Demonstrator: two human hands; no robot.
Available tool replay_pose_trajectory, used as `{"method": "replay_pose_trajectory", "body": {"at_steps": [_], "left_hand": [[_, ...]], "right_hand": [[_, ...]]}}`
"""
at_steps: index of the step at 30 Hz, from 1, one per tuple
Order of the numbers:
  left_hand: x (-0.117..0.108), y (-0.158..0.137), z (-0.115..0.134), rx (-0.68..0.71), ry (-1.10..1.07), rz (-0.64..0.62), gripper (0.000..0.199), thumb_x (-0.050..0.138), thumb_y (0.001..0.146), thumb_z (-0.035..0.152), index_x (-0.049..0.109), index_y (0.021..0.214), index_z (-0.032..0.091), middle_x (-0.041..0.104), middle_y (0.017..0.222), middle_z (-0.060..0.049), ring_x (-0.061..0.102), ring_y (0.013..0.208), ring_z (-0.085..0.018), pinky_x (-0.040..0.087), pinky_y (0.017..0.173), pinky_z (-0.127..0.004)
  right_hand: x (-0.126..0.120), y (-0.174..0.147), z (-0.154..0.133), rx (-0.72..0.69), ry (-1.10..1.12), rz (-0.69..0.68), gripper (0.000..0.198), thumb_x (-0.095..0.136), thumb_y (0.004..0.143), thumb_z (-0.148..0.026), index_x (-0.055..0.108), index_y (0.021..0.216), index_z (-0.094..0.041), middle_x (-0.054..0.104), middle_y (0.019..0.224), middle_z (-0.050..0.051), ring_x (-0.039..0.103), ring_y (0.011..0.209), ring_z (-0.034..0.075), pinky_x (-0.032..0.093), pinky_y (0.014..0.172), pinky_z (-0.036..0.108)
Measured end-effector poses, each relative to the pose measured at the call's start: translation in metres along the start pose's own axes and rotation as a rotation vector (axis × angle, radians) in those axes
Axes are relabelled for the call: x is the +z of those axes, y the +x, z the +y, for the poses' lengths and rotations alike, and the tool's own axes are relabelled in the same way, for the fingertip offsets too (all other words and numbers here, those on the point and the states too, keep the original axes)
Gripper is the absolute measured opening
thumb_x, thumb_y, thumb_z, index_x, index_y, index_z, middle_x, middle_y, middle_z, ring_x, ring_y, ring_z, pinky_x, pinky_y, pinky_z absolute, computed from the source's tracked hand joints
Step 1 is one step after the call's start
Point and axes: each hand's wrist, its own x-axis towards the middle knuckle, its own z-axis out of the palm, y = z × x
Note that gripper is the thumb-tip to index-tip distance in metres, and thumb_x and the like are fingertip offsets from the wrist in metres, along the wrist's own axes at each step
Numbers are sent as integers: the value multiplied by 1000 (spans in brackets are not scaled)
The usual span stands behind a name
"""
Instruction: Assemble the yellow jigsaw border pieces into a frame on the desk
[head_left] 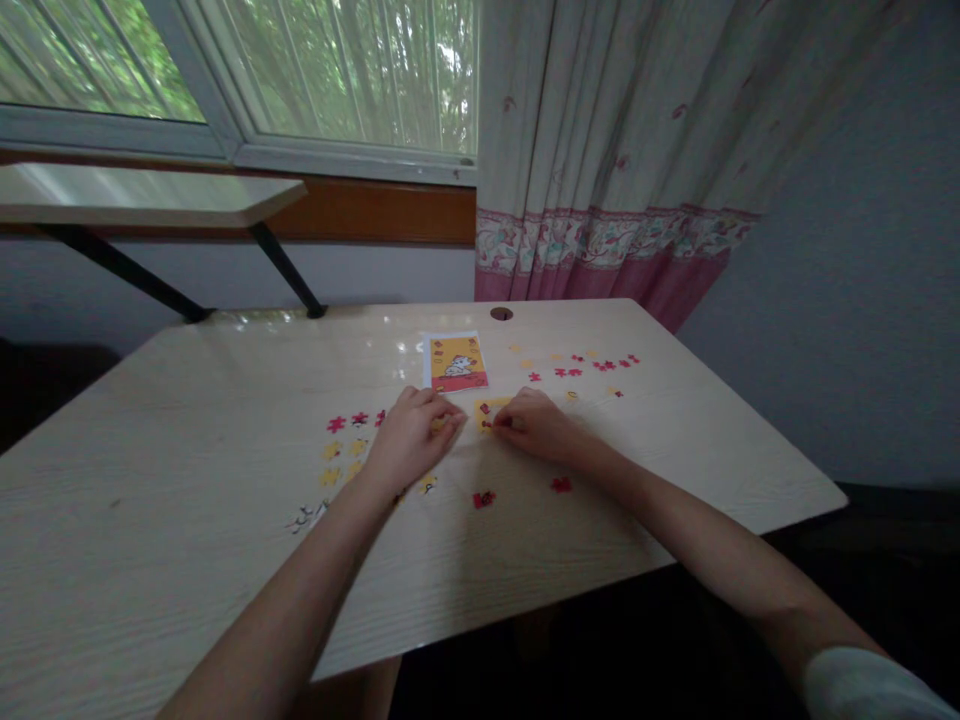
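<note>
A small joined patch of yellow jigsaw pieces [481, 412] with red marks lies at the middle of the table. My right hand [536, 425] rests at its right side, fingers pinched on a jigsaw piece at the patch's edge. Just left of the patch is my left hand [418, 432], thumb and fingers pressed together. Some yellow shows in the gap of that hand, but what its fingertips hold is hidden. Behind both hands lies a picture card [456, 362] with a white animal on yellow and red. Two loose red pieces, one nearer [484, 499] and another [561, 485], lie in front.
Loose red and yellow pieces [331, 450] lie in rows on the left, partly behind my left arm, with white ones [307, 516] nearer. More red pieces [604, 365] are scattered at the right back. A raised shelf [150, 195] stands at the back left; a curtain [600, 150] hangs behind.
</note>
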Motion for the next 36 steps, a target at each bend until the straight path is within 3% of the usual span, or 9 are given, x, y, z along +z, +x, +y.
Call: {"method": "replay_pose_trajectory", "body": {"at_steps": [4,10,21,32,36], "left_hand": [[0,-2,-1,163,143,-120,23,49,88,26,69,86,18,60,82,-8,47,81,-22,41,72,-34],[-1,-2,6,255,176,-170,21,49,87,23,69,93,20,55,84,-7,46,81,-21,41,70,-32],[1,-2,6,279,182,-202,21,51,85,20,70,94,22,54,83,-7,46,82,-21,42,71,-33],[1,-2,6,252,157,-216,21,50,86,20,70,93,22,55,82,-6,47,81,-21,42,72,-34],[1,-2,6,246,150,-222,21,50,86,21,70,94,21,56,82,-7,47,82,-22,42,72,-35]], "right_hand": [[3,0,1,33,-43,-70,10,61,81,-22,69,76,-18,65,70,2,52,72,15,37,75,28],[0,1,-1,18,-67,-74,8,61,81,-21,69,79,-18,66,73,3,53,76,15,37,77,29],[1,0,-5,25,-46,-11,7,62,81,-22,67,84,-18,66,82,5,55,82,17,39,78,30],[-7,2,-13,-79,-103,-95,15,55,86,-20,68,82,-16,65,82,6,53,78,16,39,77,30],[-11,-1,-3,-91,-40,-84,14,55,86,-20,68,85,-17,65,85,7,54,82,16,40,78,30]]}}
